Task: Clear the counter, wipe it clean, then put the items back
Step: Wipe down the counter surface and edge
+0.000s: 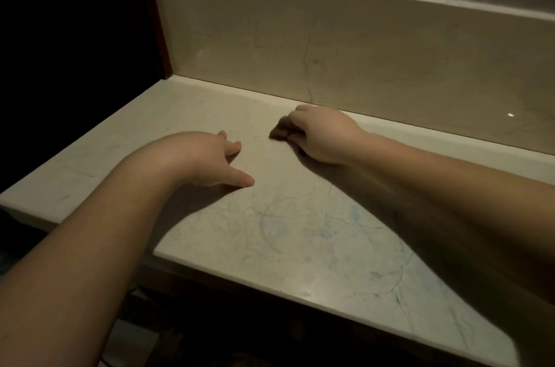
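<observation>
Your right hand (322, 133) is curled round a small dark cloth (280, 130) and presses it to the counter (300, 246) at the far edge, just beside the backsplash (330, 51). Only a blurred corner of the cloth shows past the fingers (292, 120); its material cannot be told.

Your left hand (210, 160) rests on the counter to the left and nearer, fingers spread and loosely straight, holding nothing. It serves as a brace.

The visible counter carries no items, only faint bluish marks and veining in the near middle. Judged from this, clearing is done and wiping is the step in hand. The items to be put back are not in view.

The next move calls for firm downward pressure on the cloth and overlapping strokes from the far edge toward the near edge, covering the marked patch. Shift the left hand so the area under it is wiped too.
</observation>
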Demonstrator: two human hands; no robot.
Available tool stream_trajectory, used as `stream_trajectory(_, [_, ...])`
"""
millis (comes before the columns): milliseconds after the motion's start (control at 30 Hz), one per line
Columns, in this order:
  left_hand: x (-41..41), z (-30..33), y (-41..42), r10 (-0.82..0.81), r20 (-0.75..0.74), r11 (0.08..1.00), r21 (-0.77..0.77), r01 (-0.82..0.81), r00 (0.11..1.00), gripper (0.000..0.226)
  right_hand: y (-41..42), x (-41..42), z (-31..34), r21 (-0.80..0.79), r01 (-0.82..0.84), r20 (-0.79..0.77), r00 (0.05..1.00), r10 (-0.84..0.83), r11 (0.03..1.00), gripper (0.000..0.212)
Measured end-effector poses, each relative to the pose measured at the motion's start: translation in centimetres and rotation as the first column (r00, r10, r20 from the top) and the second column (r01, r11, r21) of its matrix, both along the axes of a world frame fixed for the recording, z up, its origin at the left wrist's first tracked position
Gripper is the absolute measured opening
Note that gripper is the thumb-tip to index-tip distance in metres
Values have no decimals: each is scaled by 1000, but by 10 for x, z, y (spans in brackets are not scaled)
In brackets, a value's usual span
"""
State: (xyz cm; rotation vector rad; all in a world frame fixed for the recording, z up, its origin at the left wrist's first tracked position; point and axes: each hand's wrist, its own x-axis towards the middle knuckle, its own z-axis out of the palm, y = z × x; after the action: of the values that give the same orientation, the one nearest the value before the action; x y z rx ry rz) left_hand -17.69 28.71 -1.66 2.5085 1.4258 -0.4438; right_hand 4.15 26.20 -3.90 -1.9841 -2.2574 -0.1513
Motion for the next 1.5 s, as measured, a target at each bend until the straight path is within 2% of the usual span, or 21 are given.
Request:
stream_trajectory(100, [0, -1, 1, 2, -4, 1000, 3, -2, 1000, 84, -28, -4, 3, -33, -68, -8, 998, 68, 997, 12])
stream_trajectory(233, [-2, 3, 2, -3, 12, 1000, -8, 3, 1000, 84, 5, 18, 19, -124, 149, -58, 986, -157, 981, 8])
stream_trajectory(300, [-3, 3, 2, -2, 20, 1000, -17, 2, 1000, 84, 25, 29, 18, -89, 262, -121, 955, -272, 961, 10])
stream_trajectory(367, [-5, 2, 3, 0, 25, 1000, -22, 0, 1000, 85, 37, 33, 10, -42, 306, -161, 938, -308, 951, 10])
stream_trajectory(433, [-5, 2, 4, 5, 27, 1000, -22, -4, 1000, 85, 39, 28, 2, -8, 253, -150, 956, -251, 967, 19])
stream_trajectory(533, [-6, 1, 4, 7, 26, 1000, -21, -6, 1000, 85, 15, 12, -4, 21, 130, -158, 980, -125, 991, 20])
stream_trajectory(667, [-9, 1, 7, 3, 41, 999, -37, -2, 999, 87, -24, 1, -7, -18, -70, -185, 981, 65, 997, 22])
stream_trajectory(733, [-10, 3, 7, 10, 45, 999, -53, -8, 999, 87, -20, 7, -2, -37, -58, -149, 987, 52, 998, 23])
stream_trajectory(867, [-8, 5, 7, 2, 26, 999, -44, -1, 1000, 79, 24, 25, 6, -49, 154, -24, 988, -155, 987, 22])
stream_trajectory(933, [-7, 4, 6, 6, 31, 999, -43, -5, 1000, 78, 29, 19, 1, -31, 139, -53, 989, -141, 990, 22])
stream_trajectory(1033, [-8, 2, 5, 15, 47, 999, -36, -13, 999, 78, -10, -11, 1, -33, -38, -144, 989, 33, 999, 17])
stream_trajectory(1133, [-6, 1, 4, -2, 33, 1000, -17, 3, 999, 78, -58, -34, 2, -87, -265, -184, 952, 246, 960, 17])
stream_trajectory(1200, [-7, 1, 3, -1, 33, 1000, -12, 1, 999, 78, -65, -35, 6, -138, -316, -197, 938, 286, 939, 15])
stream_trajectory(1267, [-9, 1, 2, 12, 49, 1000, -15, -11, 999, 78, -48, -25, 8, -164, -277, -170, 953, 250, 947, 19])
stream_trajectory(1400, [-10, 0, 0, 19, 61, 1000, -2, -19, 998, 77, -2, 2, 7, -118, 13, -69, 997, -22, 993, 24])
stream_trajectory(1467, [-11, 0, 0, 16, 68, 1000, -8, -16, 998, 77, -7, -7, 5, -104, 12, -82, 996, -21, 994, 22])
stream_trajectory(1500, [-11, 1, 0, 12, 74, 1000, -13, -12, 997, 77, -18, -15, 5, -105, -40, -115, 993, 27, 994, 21])
